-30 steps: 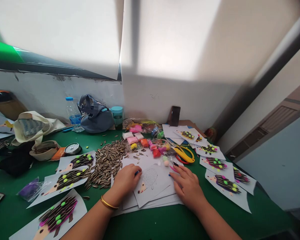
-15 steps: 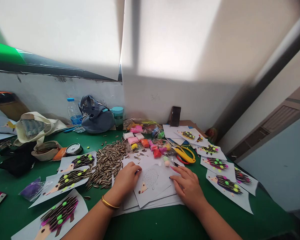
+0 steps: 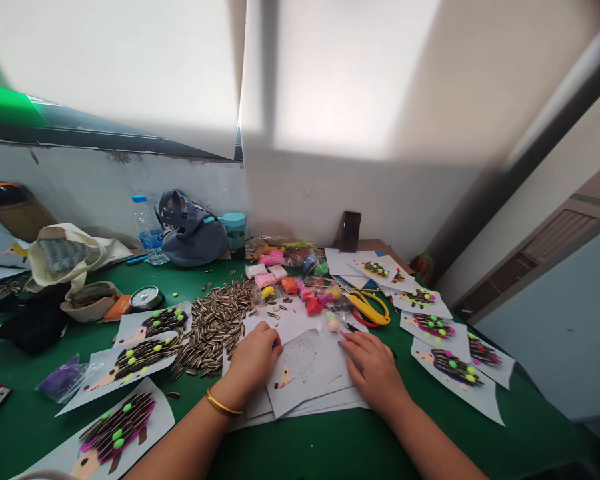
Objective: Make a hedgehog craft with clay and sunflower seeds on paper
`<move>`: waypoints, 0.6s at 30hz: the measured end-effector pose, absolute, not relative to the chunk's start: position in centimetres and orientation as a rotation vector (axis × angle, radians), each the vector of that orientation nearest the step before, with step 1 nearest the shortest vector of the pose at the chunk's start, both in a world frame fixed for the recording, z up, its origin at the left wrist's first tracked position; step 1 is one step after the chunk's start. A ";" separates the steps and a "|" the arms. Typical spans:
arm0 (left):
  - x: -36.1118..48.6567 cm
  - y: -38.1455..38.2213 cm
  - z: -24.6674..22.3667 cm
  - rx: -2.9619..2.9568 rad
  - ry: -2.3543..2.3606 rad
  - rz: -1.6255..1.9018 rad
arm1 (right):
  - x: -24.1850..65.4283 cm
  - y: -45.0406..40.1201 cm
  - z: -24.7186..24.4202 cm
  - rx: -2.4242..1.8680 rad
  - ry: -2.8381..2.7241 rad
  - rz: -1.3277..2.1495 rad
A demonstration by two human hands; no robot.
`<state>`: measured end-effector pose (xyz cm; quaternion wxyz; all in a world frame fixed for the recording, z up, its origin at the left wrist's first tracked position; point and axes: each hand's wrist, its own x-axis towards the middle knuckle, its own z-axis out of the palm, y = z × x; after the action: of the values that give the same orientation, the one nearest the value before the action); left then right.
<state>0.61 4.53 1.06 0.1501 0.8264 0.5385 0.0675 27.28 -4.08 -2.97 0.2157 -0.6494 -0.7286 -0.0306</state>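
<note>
A white sheet with a hedgehog outline (image 3: 300, 363), its face coloured peach, lies on stacked papers on the green table (image 3: 280, 453). My left hand (image 3: 256, 357), fingers curled together, rests at the sheet's left edge; whatever it may pinch is hidden. Right of the drawing, my right hand (image 3: 373, 367) lies on the papers with fingers stretched out. Beyond the hands are packets of coloured clay (image 3: 313, 305) and a peach clay piece (image 3: 333, 325). A heap of striped sunflower seeds (image 3: 215, 327) sits left of my left hand.
Seed-covered hedgehog pictures lie at the left (image 3: 117, 427) and right (image 3: 453, 370). Yellow-handled scissors (image 3: 370, 308) rest behind my right hand. At the back stand a phone (image 3: 351, 231), a blue bag (image 3: 193, 233), a teal-lidded cup (image 3: 235, 237) and a water bottle (image 3: 149, 230).
My right hand has shifted slightly, its fingers closer to one another. The drawing sheet has turned and moved a little to the left. My left hand stays nearly in place.
</note>
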 end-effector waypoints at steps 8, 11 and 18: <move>0.7 4.1 1.1 2.428 1.537 0.105 | 27.7 -4.1 -3.1 -1.714 -1.994 -0.088; 0.6 3.7 1.1 2.418 1.508 0.140 | 27.3 -4.3 -2.9 -1.673 -1.977 -0.057; 0.2 3.5 0.5 2.407 1.459 0.260 | 24.5 -4.3 -1.3 -1.515 -1.962 0.151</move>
<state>0.16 3.49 0.53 0.1570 0.8410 0.5097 0.0910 24.54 -4.33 -1.28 0.3232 -0.5773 -0.7476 0.0577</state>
